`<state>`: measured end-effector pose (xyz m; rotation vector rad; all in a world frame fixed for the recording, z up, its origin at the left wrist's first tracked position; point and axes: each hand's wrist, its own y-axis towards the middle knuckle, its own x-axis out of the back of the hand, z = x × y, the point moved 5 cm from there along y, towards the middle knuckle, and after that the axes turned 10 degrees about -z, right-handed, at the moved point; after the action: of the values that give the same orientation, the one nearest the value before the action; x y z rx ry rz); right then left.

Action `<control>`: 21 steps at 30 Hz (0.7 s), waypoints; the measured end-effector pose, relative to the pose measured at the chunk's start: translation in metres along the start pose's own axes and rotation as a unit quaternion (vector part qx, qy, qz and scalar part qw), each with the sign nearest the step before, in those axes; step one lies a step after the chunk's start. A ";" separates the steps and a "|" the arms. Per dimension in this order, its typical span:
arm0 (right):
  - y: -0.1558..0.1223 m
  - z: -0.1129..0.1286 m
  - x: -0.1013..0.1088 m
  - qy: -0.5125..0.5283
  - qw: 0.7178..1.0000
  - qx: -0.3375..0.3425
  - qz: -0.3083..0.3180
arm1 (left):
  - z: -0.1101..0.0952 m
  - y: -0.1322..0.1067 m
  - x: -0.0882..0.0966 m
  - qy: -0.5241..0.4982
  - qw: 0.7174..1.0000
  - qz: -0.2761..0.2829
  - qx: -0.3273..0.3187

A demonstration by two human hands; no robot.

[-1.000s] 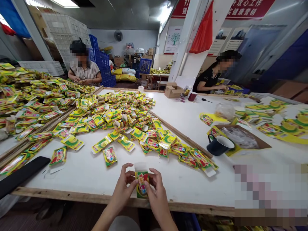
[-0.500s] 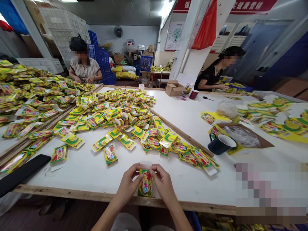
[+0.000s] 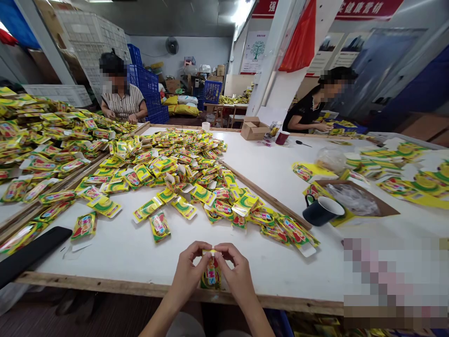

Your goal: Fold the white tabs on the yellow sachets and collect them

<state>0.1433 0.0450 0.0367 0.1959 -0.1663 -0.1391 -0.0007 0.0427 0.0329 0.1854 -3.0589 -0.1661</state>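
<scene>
Between my two hands, at the table's front edge, a small yellow-green printed carton (image 3: 211, 276) stands with its top end toward the far side. My left hand (image 3: 192, 263) grips its upper left corner, thumb on the printed front and fingers behind the top. On the upper right corner my right hand (image 3: 234, 266) does the same, its thumb close to the left one. The fingertips of both hands meet over the carton's top end and cover most of the flap. Beyond the hands lies a heap of similar cartons (image 3: 168, 164).
Wooden strips (image 3: 263, 192) divide the white table (image 3: 115, 252). A dark mug (image 3: 322, 210) and an opened box with clear plastic bags (image 3: 354, 196) stand at right. A black flat object (image 3: 35, 250) lies front left. Two people (image 3: 122, 98) work across the table.
The white flap that stood up at the carton's top is now folded down under my fingers. Both hands have drawn closer together, thumbs nearly touching.
</scene>
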 end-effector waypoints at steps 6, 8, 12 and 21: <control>0.007 -0.006 -0.001 -0.022 0.998 -0.053 -0.011 | 0.002 0.008 -0.001 0.009 0.999 -0.037 0.022; 0.008 -0.006 -0.002 -0.022 0.998 -0.057 -0.009 | 0.002 0.010 -0.002 0.007 0.999 -0.041 0.027; 0.005 -0.009 -0.004 -0.008 0.999 -0.048 0.008 | 0.005 0.007 -0.001 -0.002 0.999 -0.011 0.034; -0.023 -0.021 -0.011 0.019 0.992 -0.070 0.103 | 0.016 -0.005 -0.001 -0.015 0.999 0.010 0.049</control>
<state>0.1329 0.0280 0.0103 0.0401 -0.1379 0.0577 -0.0002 0.0397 0.0166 0.1602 -3.0991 -0.0174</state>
